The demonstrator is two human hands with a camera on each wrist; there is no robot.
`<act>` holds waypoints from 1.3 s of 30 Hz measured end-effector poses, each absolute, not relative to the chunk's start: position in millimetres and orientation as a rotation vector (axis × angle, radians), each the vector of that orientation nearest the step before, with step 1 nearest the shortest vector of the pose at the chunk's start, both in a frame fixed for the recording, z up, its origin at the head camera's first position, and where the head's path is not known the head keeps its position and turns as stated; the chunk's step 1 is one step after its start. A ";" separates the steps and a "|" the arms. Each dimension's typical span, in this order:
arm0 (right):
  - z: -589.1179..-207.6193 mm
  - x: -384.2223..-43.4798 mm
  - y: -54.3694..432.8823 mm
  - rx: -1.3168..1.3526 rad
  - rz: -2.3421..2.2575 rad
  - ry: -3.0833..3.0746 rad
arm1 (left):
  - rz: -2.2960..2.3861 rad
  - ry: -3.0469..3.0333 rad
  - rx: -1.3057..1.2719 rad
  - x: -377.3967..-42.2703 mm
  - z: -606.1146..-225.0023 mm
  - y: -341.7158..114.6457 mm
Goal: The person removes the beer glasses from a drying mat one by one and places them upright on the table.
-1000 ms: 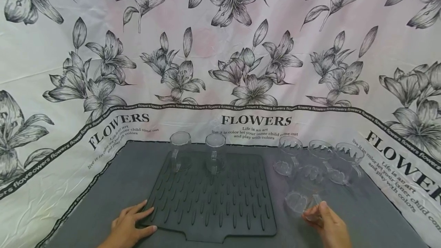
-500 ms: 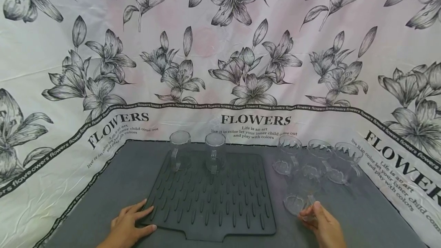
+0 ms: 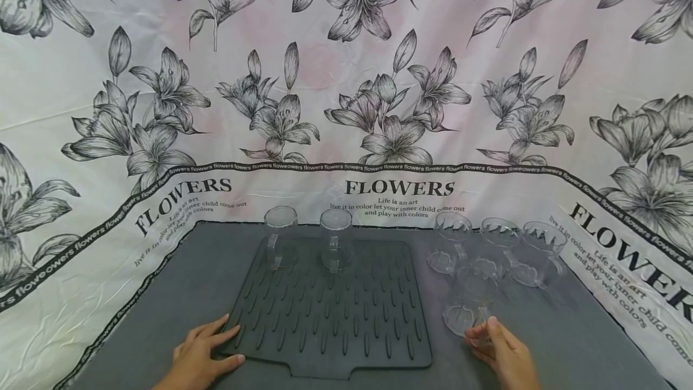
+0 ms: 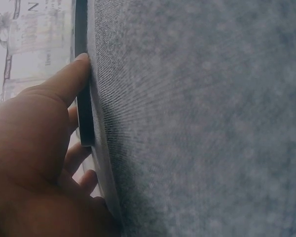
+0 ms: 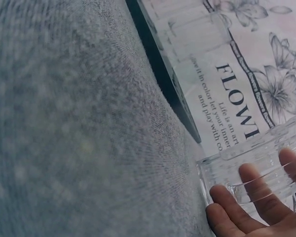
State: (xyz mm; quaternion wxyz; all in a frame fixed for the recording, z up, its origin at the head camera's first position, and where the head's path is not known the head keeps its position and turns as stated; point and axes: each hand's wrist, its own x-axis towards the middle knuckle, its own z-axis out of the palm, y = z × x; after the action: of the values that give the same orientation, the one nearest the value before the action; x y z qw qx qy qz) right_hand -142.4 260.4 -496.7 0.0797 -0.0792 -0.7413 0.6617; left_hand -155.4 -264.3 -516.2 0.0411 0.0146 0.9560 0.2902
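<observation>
- Right hand [image 3: 500, 349] pinches a clear mug [image 3: 459, 319], toward the near right corner of the desk [image 3: 162, 294].
- Left hand [image 3: 200, 351], fingers spread, touches the near left corner of the ridged mat [image 3: 335, 324].
- Gripping seems the step in hand; any lift calls for clearing the mugs behind [image 3: 495, 245].

On the white fabric backdrop [image 3: 319, 113] printed with black line-drawn lilies [image 3: 394, 137], we read "FLOWERS" repeatedly in black capitals, above "Life is an art live it in color let your inner child come out and play with colors"; small pale "flowers" repeats along its narrow black band [image 3: 379, 167].
</observation>
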 end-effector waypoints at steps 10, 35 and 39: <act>-483.3 -136.0 266.0 -0.517 1.491 -2.353 | 0.872 2.948 0.050 -152.7 -516.0 -263.6; -380.7 -80.7 229.7 -0.135 1.225 -2.159 | 0.871 2.952 0.044 -153.8 -518.2 -264.6; -369.3 -81.4 220.1 0.084 1.267 -2.162 | 0.860 2.950 0.028 -154.3 -517.9 -264.3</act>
State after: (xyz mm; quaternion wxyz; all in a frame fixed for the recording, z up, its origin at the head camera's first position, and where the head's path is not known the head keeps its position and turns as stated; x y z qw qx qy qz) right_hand -81.4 220.1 -369.3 0.3116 0.0320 -0.8193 0.4802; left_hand -154.3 -264.3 -517.9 0.0341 0.0092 0.9594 0.2798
